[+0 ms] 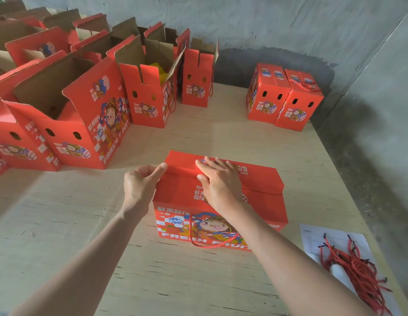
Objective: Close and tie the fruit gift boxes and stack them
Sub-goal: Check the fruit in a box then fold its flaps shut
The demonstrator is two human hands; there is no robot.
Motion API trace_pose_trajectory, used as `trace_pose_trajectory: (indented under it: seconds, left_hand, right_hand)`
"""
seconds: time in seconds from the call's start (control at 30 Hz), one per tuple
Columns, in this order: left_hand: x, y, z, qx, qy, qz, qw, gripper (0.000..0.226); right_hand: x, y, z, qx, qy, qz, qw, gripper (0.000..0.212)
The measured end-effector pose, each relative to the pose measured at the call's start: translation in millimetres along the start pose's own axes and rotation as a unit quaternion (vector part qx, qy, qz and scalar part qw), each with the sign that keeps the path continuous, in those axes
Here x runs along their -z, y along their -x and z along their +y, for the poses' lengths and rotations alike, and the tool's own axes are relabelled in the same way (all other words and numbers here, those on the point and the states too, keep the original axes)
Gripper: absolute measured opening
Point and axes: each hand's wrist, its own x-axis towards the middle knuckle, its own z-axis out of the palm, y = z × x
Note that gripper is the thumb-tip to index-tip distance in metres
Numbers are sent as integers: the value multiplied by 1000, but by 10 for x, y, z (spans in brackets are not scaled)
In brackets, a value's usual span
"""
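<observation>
A red fruit gift box (262, 208) stands in the middle of the table with its top flaps folded down. My right hand (218, 181) lies flat on the top flaps, fingers spread and straight, pressing them. My left hand (141, 182) is at the box's left top corner, its thumb touching the flap edge and the other fingers loosely curled. A red cord loop (199, 244) hangs down the box's front face.
Several open red boxes (80, 124) stand in rows at the left and back. Two closed boxes (285, 99) sit side by side at the back right, near the grey wall. A bundle of red cords (358, 270) lies on white paper (312, 238) at the table's right edge.
</observation>
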Motion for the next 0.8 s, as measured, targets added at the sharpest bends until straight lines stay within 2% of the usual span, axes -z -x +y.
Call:
trace_pose_trajectory:
  seconds: [0.17, 0.33, 0.5, 0.6, 0.67, 0.7, 0.77, 0.8]
  left_hand:
    - [-41, -88, 118, 109, 58, -24, 992, 25]
    - [-89, -26, 99, 121, 47, -9, 992, 26]
    - [-110, -32, 112, 109, 18, -5, 994, 21]
    - [-102, -28, 112, 41, -45, 2, 998, 9]
    - [-90, -26, 145, -50, -132, -22, 990, 22]
    - [-101, -29, 180, -117, -203, -36, 971, 31]
    - [-190, -15, 272, -252, -355, -70, 897, 38]
    - [-270, 10, 324, -291, -406, -104, 860, 37]
  right_hand:
    - [0, -6, 23, 28, -23, -3, 999, 43]
    - [-7, 6, 40, 51, -10, 4, 999, 43]
    - [104, 54, 206, 88, 14, -28, 996, 59]
    - [251, 202, 474, 46, 1, 16, 999, 47]
    - [374, 347, 733, 14, -22, 59, 998, 41]
    - [424, 416, 851, 2, -37, 80, 996, 38]
    - [473, 500, 997, -16, -70, 100, 992, 36]
    - [475, 512, 1019, -22, -84, 100, 991, 36]
